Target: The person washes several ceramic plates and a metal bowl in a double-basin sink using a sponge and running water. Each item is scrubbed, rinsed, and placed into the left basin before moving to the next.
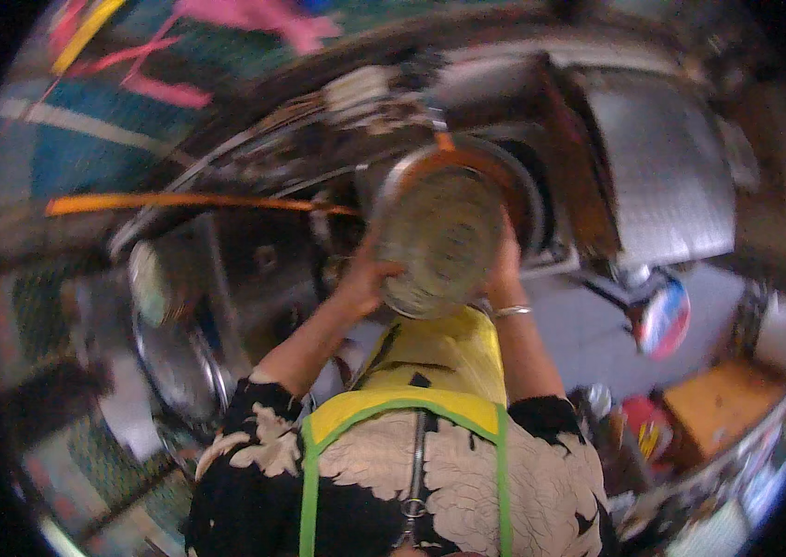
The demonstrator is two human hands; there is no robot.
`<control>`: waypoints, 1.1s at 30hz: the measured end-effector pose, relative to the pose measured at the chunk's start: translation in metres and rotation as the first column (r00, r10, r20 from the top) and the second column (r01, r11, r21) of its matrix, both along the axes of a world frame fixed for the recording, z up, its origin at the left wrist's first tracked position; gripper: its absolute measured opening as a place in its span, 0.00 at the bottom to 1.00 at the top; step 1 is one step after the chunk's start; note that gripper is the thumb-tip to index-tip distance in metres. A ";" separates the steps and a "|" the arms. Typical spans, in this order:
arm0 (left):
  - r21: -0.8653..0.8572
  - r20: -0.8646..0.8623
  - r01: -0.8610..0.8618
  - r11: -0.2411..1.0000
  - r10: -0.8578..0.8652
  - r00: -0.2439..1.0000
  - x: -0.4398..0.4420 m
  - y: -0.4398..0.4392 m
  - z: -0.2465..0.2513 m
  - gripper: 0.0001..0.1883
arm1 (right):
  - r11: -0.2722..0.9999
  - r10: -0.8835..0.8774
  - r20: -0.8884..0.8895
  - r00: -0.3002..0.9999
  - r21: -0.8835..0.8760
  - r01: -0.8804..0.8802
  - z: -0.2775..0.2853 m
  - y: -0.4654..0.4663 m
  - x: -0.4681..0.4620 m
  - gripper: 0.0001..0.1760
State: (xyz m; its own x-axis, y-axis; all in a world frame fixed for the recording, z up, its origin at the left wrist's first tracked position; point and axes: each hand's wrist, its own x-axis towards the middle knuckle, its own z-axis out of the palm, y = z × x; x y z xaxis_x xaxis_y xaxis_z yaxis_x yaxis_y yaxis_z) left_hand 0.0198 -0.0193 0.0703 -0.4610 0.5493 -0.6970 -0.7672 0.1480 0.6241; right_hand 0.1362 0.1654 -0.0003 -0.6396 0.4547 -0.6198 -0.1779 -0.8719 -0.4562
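Both of my hands hold a round metal bowl or basin [438, 244] by its sides, in front of my yellow apron [435, 351]. My left hand [365, 278] grips the left rim with the thumb over its near edge. On the right side, my right hand [504, 257] is partly hidden behind the vessel; a bracelet is on that wrist. Motion blur hides what the bowl contains, if anything. Beyond and partly under it lies a wide round pan [532, 181] with a pale metal rim and an orange-brown inside.
A metal-topped box or cover [664, 167] stands at the right. Below it are a red, white and blue round object [664, 319] and an orange board [723, 411]. An orange strip [191, 200] extends leftward. At the left stands a large metal basin [174, 362].
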 end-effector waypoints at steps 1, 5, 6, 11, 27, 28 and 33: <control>0.012 0.042 0.002 1.000 -0.002 0.999 0.007 0.000 0.007 0.53 | 0.994 0.042 -0.011 0.999 -0.100 -0.043 -0.005 0.002 0.002 0.27; 0.174 -0.079 -0.076 0.982 0.091 0.993 0.019 0.013 0.019 0.54 | 0.967 0.256 -0.093 0.962 0.030 -0.254 -0.013 -0.009 0.013 0.28; 0.195 -0.047 -0.106 0.975 0.117 0.992 0.016 0.012 0.022 0.53 | 0.957 0.290 -0.085 0.953 0.040 -0.287 -0.012 -0.010 0.016 0.28; 0.283 -0.268 -0.257 0.924 0.334 0.904 -0.028 -0.029 0.051 0.51 | 0.910 0.410 -0.075 0.909 0.101 -0.402 0.009 -0.007 0.017 0.29; 0.270 -0.626 -0.915 0.301 0.776 0.071 -0.153 -0.386 0.147 0.34 | 0.939 0.330 0.260 0.907 0.004 -0.343 -0.012 0.023 0.044 0.20; 0.252 -0.635 -0.921 0.297 0.769 0.075 -0.159 -0.400 0.149 0.33 | 0.931 0.351 0.249 0.903 0.012 -0.365 -0.016 0.024 0.044 0.19; 0.188 -0.682 -0.949 0.254 0.729 0.060 -0.187 -0.440 0.139 0.31 | 0.933 0.336 0.217 0.916 0.058 -0.356 -0.025 0.020 0.044 0.18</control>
State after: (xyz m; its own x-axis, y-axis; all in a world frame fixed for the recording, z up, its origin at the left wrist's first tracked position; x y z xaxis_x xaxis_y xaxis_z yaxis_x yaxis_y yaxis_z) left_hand -0.1674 -0.4592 0.2089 -0.7648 -0.6399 -0.0757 0.0066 -0.1252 0.9921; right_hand 0.1800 0.1855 -0.0249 -0.6349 0.2899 -0.7161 0.2307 -0.8135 -0.5338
